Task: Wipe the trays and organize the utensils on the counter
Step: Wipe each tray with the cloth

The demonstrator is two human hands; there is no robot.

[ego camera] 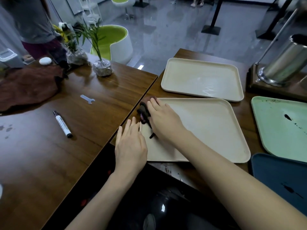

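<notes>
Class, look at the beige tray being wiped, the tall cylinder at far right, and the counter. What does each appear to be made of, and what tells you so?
Beige tray: probably moulded plastic, matte; its colour is uniform and its rim and corners are rounded.
Cylinder: metal, likely stainless steel, with a brushed, reflective sheen.
Counter: wood or wood-look laminate, glossy; grain lines and glare show, so which one cannot be told.

Dim, cool indoor light; floor glare, soft blur, wide-angle edge distortion.
</notes>
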